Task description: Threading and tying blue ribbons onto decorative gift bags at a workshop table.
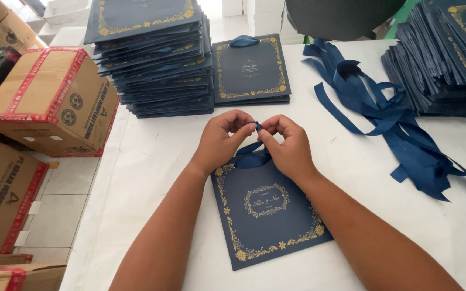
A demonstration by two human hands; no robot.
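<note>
A flat navy paper bag (pixel 268 215) with gold floral print lies on the white table (pixel 152 156) in front of me. A navy ribbon handle (pixel 250 156) loops at its top edge. My left hand (pixel 221 139) and my right hand (pixel 288 143) meet just above the bag's top, each pinching the ribbon's end between thumb and fingertips. The ribbon tip pokes up between the two hands.
A tall stack of the same navy bags (pixel 155 59) stands at the back, with a short stack (pixel 250 70) beside it. A pile of loose navy ribbons (pixel 400 124) lies to the right, and another bag stack (pixel 449 59) at far right. Cardboard boxes (pixel 49 99) sit left of the table.
</note>
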